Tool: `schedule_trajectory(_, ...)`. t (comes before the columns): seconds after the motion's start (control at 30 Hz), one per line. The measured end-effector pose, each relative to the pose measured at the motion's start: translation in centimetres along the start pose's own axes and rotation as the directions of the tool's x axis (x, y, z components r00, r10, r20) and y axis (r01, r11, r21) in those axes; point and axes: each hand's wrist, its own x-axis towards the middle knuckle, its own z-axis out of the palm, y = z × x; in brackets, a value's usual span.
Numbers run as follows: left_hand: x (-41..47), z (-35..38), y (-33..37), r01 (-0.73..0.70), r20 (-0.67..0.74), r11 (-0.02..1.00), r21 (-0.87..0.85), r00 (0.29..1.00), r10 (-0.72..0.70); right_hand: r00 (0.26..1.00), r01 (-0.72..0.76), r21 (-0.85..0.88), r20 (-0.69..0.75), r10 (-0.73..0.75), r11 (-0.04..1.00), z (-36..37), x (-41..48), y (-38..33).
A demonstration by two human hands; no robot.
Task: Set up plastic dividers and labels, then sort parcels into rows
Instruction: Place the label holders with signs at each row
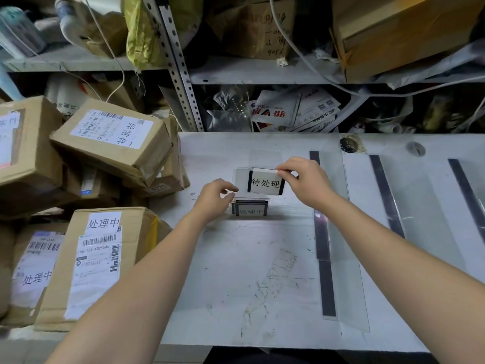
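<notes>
A white label card [265, 183] printed with black characters sits in a clear plastic holder, lifted above the grey table [236, 271]. My left hand [214, 197] pinches the holder's lower left corner. My right hand [305, 179] pinches the card's upper right edge. Just below lies a small stack of label holders [250, 208] with another printed card on top. Clear plastic dividers with dark strips [324, 232] lie flat on the table to the right. Cardboard parcels [107, 143] with shipping labels are piled at the left.
A metal shelf unit [181, 74] stands behind the table, crammed with boxes, bags and papers, with white cables hanging down. More divider strips [385, 193] lie at the far right. A parcel [99, 261] leans at the table's left edge.
</notes>
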Motion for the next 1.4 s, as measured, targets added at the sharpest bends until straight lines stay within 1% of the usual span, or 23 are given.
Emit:
schedule_trajectory(0.07,0.6,-0.7,0.0,-0.033,0.075,0.999,0.017,0.997,0.032,1.0,-0.015,0.0,-0.006,0.015,1.0,-0.5,-0.3,0.4)
schedule_trajectory(0.17,1.1,-1.2,-0.1,-0.091,0.182,0.992,0.093,0.981,0.073,0.999,-0.031,0.012,-0.012,0.031,0.999,-1.0,-0.6,0.9)
schedule_trajectory(0.33,2.1,-1.7,-0.3,-0.122,0.26,0.985,0.12,0.962,0.087,0.999,-0.035,0.012,-0.01,0.035,0.999,-1.2,-1.2,1.6)
schedule_trajectory(0.43,2.6,-2.2,-0.4,-0.11,0.265,0.989,0.1,0.961,0.08,1.0,-0.029,0.019,-0.009,0.03,0.999,-1.2,-1.5,1.7)
schedule_trajectory(0.53,2.8,-2.6,-0.5,-0.151,0.278,0.968,0.202,0.956,0.091,0.999,-0.032,0.02,-0.013,0.032,0.999,-1.2,-1.8,1.7)
schedule_trajectory(0.57,2.8,-2.6,-0.5,-0.167,0.278,0.965,0.203,0.955,0.107,0.999,-0.035,0.019,-0.014,0.036,0.999,-1.3,-1.8,1.7)
schedule_trajectory(0.67,2.6,-2.5,-0.3,-0.166,0.266,0.982,0.09,0.954,0.137,0.999,-0.045,0.012,-0.014,0.045,0.999,-1.3,-2.1,1.7)
schedule_trajectory(0.73,2.7,-2.3,0.1,-0.169,0.299,0.982,0.083,0.944,0.138,0.999,-0.049,0.008,-0.014,0.049,0.999,-1.3,-2.3,1.7)
schedule_trajectory(0.83,3.2,-2.3,0.3,-0.212,0.321,0.968,0.135,0.934,0.159,0.998,-0.064,-0.002,-0.014,0.063,0.998,-1.3,-2.7,1.9)
schedule_trajectory(0.9,3.4,-2.3,0.4,-0.269,0.346,0.94,0.209,0.919,0.186,0.997,-0.077,-0.001,-0.02,0.077,0.997,-1.3,-2.9,2.2)
schedule_trajectory(1.03,3.3,-1.5,0.9,-0.406,0.384,0.828,0.387,0.887,0.255,0.995,-0.096,0.014,-0.032,0.096,0.995,-1.6,-3.5,2.6)
schedule_trajectory(1.2,3.5,-1.2,1.5,-0.411,0.436,0.775,0.479,0.878,0.195,0.992,-0.117,0.02,-0.036,0.117,0.993,-1.5,-4.1,2.8)
schedule_trajectory(1.4,2.8,-2.0,1.0,-0.374,0.409,0.801,0.467,0.895,0.179,0.992,-0.122,0.032,-0.034,0.123,0.992,-1.1,-4.3,2.9)
